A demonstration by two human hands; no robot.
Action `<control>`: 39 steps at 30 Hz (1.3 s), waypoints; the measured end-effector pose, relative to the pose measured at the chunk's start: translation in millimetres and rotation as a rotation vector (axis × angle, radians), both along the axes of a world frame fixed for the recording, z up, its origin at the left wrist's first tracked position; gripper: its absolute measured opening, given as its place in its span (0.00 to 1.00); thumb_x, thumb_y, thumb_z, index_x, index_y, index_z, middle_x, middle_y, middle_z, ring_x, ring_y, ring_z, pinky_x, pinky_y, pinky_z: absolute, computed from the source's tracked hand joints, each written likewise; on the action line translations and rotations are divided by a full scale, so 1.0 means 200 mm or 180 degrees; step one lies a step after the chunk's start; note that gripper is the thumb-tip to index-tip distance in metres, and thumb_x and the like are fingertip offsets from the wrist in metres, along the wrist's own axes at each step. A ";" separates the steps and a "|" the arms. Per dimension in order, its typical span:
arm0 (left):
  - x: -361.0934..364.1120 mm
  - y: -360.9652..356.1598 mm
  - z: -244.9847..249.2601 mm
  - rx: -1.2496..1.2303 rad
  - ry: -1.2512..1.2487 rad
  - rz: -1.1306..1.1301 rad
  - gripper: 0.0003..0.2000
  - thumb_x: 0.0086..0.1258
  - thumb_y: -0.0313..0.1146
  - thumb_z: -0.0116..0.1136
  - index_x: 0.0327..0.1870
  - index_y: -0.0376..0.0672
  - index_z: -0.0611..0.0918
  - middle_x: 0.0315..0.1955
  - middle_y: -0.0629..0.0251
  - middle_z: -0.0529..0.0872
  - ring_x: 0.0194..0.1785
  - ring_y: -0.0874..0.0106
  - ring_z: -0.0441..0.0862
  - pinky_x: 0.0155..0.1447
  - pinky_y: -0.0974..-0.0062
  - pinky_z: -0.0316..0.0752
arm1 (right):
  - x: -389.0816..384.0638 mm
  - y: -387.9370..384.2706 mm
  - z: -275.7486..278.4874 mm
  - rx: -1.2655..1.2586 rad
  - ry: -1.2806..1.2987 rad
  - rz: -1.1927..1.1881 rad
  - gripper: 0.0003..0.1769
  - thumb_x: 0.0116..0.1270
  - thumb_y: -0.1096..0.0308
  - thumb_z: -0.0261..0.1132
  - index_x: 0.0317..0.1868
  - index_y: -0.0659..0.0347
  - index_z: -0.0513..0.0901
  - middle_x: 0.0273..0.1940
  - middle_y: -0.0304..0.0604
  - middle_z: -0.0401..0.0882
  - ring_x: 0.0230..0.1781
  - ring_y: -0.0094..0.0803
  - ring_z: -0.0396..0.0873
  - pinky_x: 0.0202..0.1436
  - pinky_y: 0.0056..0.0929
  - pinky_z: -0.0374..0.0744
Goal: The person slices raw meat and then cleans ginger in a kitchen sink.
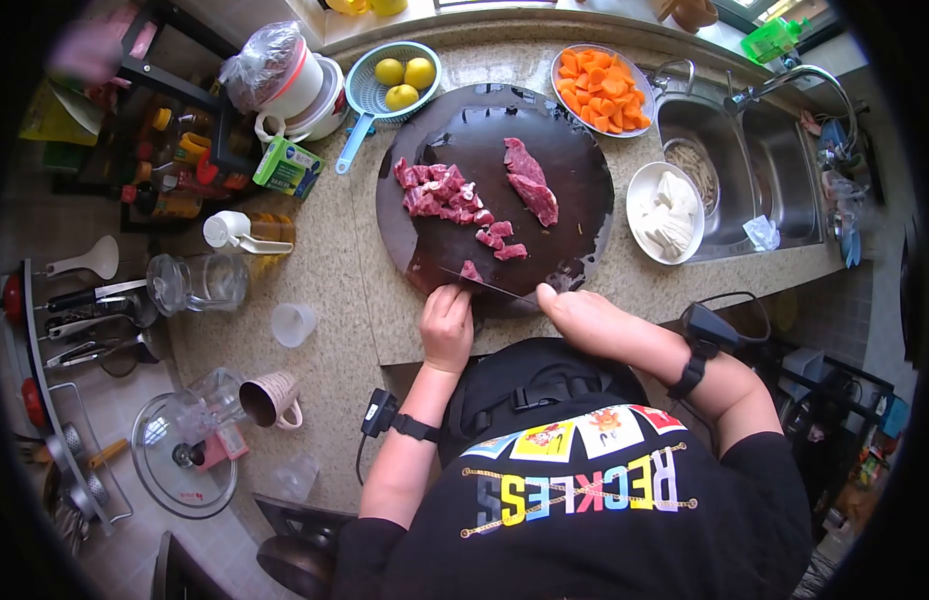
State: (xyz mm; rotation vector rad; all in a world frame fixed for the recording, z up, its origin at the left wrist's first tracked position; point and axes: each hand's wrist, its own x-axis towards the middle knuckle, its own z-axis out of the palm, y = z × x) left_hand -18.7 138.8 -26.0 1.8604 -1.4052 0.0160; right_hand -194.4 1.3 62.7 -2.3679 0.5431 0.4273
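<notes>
At the near edge of a round dark cutting board (465, 120), my right hand (575, 316) is closed around the handle of a kitchen knife (497, 289). Its thin blade points left, across the fingertips of my left hand (448, 325). The left fingers are curled and pressed together on a small piece of raw red meat (471, 271), which pokes out by the blade; the rest is hidden. Farther up the board lie a heap of cut meat chunks (437, 192), several loose meat pieces (501, 240) and one longer slab of meat (531, 182).
Behind the board are a blue strainer (353, 145) with yellow fruit and a bowl of sliced carrots (603, 90). To the right, a white bowl (640, 235) stands beside the double sink (785, 185). A mug (272, 400), glass pitcher (200, 284) and glass lid (185, 470) are left.
</notes>
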 end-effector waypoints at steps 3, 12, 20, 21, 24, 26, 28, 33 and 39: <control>0.01 0.00 -0.03 0.0049 0.0089 0.0004 0.09 0.50 0.19 0.58 0.35 0.36 0.81 0.35 0.56 0.81 0.40 0.57 0.79 0.47 0.65 0.75 | 0.19 0.03 -0.12 -0.0050 -0.0354 -0.0010 0.12 0.53 0.82 0.53 0.38 0.68 0.62 0.24 0.59 0.77 0.29 0.56 0.79 0.30 0.46 0.77; 0.03 0.00 0.01 -0.0069 0.0029 -0.0048 0.06 0.52 0.19 0.59 0.31 0.36 0.80 0.32 0.57 0.81 0.37 0.58 0.79 0.43 0.66 0.74 | 0.31 0.05 -0.17 -0.0267 -0.0629 -0.0138 0.13 0.54 0.77 0.57 0.39 0.69 0.64 0.25 0.58 0.79 0.30 0.53 0.81 0.30 0.45 0.79; 0.04 -0.14 0.02 -0.0041 0.0743 0.0040 0.09 0.56 0.23 0.61 0.38 0.37 0.79 0.40 0.56 0.77 0.36 0.60 0.79 0.42 0.69 0.75 | 0.15 -0.04 -0.14 -0.0172 -0.1355 -0.1311 0.12 0.63 0.73 0.55 0.40 0.63 0.58 0.22 0.61 0.74 0.27 0.62 0.75 0.29 0.55 0.71; 0.02 -0.18 0.05 0.0187 0.0672 -0.0007 0.13 0.55 0.26 0.63 0.42 0.38 0.78 0.42 0.56 0.76 0.38 0.60 0.79 0.44 0.68 0.75 | 0.12 -0.05 -0.14 -0.0163 -0.1341 -0.1412 0.12 0.63 0.72 0.55 0.40 0.63 0.58 0.22 0.61 0.74 0.28 0.62 0.75 0.29 0.55 0.71; -0.03 -0.28 0.14 0.0476 0.0179 -0.0297 0.26 0.50 0.34 0.68 0.53 0.44 0.76 0.47 0.58 0.73 0.47 0.59 0.75 0.49 0.66 0.73 | 0.02 -0.07 -0.16 -0.0189 -0.1211 -0.1555 0.13 0.64 0.72 0.55 0.40 0.63 0.58 0.23 0.62 0.75 0.28 0.63 0.75 0.29 0.56 0.71; -0.06 -0.34 0.11 0.0498 -0.0240 -0.0290 0.21 0.50 0.33 0.67 0.49 0.44 0.79 0.46 0.58 0.73 0.45 0.60 0.75 0.48 0.67 0.74 | -0.02 -0.05 -0.18 -0.0195 -0.1092 -0.1570 0.13 0.64 0.72 0.55 0.40 0.63 0.58 0.23 0.63 0.75 0.29 0.63 0.75 0.30 0.56 0.71; -0.04 -0.40 0.07 0.0414 -0.0381 -0.0294 0.15 0.52 0.30 0.64 0.43 0.44 0.81 0.43 0.61 0.74 0.43 0.61 0.75 0.46 0.67 0.73 | -0.05 -0.03 -0.19 -0.0131 -0.0933 -0.1773 0.13 0.64 0.71 0.55 0.40 0.63 0.58 0.23 0.64 0.75 0.29 0.64 0.75 0.31 0.57 0.70; 0.16 -0.51 0.04 0.0139 -0.0714 -0.0044 0.08 0.53 0.26 0.60 0.35 0.43 0.81 0.35 0.63 0.76 0.39 0.62 0.74 0.44 0.67 0.72 | -0.11 -0.02 -0.18 -0.0043 -0.1049 -0.2001 0.13 0.64 0.71 0.55 0.40 0.62 0.58 0.22 0.66 0.74 0.30 0.66 0.74 0.31 0.57 0.69; 0.27 -0.62 0.08 0.0149 -0.0348 0.0411 0.09 0.52 0.29 0.64 0.34 0.42 0.81 0.35 0.62 0.76 0.41 0.61 0.73 0.47 0.65 0.70 | -0.21 -0.02 -0.19 0.0103 -0.1070 -0.2269 0.12 0.64 0.71 0.56 0.41 0.62 0.59 0.23 0.66 0.74 0.30 0.65 0.74 0.31 0.56 0.69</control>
